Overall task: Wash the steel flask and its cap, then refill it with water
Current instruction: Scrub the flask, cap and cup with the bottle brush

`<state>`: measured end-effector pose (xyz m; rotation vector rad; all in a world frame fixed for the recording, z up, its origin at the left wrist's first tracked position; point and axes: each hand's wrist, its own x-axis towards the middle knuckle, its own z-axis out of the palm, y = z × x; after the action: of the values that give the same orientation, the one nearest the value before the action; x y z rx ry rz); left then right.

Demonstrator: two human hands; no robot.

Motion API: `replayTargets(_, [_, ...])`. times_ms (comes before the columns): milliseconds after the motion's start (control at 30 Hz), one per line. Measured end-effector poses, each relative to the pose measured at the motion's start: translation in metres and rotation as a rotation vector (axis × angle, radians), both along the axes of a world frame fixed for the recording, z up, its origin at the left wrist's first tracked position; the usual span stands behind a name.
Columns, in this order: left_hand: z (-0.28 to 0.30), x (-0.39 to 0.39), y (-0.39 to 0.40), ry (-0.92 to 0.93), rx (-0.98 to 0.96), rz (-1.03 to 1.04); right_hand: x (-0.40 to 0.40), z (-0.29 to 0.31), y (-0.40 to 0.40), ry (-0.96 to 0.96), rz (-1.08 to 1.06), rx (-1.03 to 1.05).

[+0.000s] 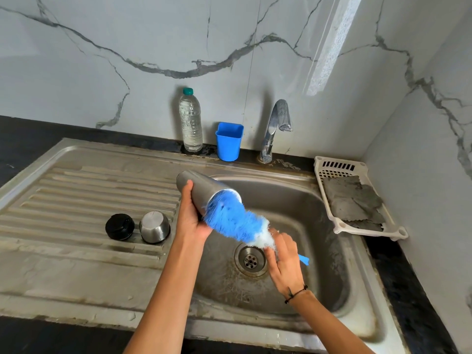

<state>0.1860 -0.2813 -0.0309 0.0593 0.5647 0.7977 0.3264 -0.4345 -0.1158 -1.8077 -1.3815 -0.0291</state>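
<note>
Head view looks down on a steel flask (201,190) held tilted over the sink basin (319,218), mouth toward the lower right. The left hand (190,215) grips its body from below, thumb on top. A blue bottle brush (235,222) has its bristles pushed into the mouth; the right hand (284,261) curls round the brush near its white bristles, the blue handle tip showing past the fingers. On the ribbed drainboard (76,200) to the left stand a black stopper (119,226) and a steel cap (154,227), side by side. Behind the sink are a plastic water bottle (190,121), a blue cup (229,141) and the tap (275,129). A white tray (339,166) holding grey cloths (353,200) sits at right.
</note>
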Motion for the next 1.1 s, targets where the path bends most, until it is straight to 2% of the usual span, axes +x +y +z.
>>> replayTargets(133, [0.002,0.002,-0.002,0.022,0.017,-0.004,0.0,0.0,0.005,0.074,-0.066,0.01])
replayTargets(233, [0.003,0.001,-0.003,0.037,0.021,-0.047,-0.004,-0.001,0.002,-0.014,0.033,-0.007])
replayTargets(367, [-0.001,0.003,0.0,0.021,0.0,0.001,0.0,-0.002,0.005,0.069,-0.081,0.012])
replayTargets(500, [0.0,0.0,-0.001,0.092,0.018,-0.099,-0.003,-0.001,0.0,-0.061,0.043,-0.014])
replayTargets(633, [-0.003,0.003,0.002,0.063,-0.012,0.026,0.008,-0.006,-0.001,0.054,-0.092,0.013])
replayTargets(767, [-0.002,0.0,-0.001,0.246,0.092,-0.12,0.006,0.0,-0.005,-0.14,0.071,-0.031])
replayTargets(833, [0.002,0.001,-0.002,0.193,0.03,-0.106,0.009,-0.004,-0.009,-0.094,0.017,-0.026])
replayTargets(900, [0.005,0.003,-0.003,0.089,-0.022,-0.001,0.014,-0.007,-0.01,0.001,-0.079,-0.005])
replayTargets(1033, [0.011,0.004,-0.007,0.106,-0.021,-0.058,0.012,-0.002,-0.012,-0.101,0.027,-0.033])
replayTargets(1100, [0.01,0.005,-0.008,0.086,-0.017,-0.034,0.014,-0.002,-0.009,-0.033,-0.042,-0.023])
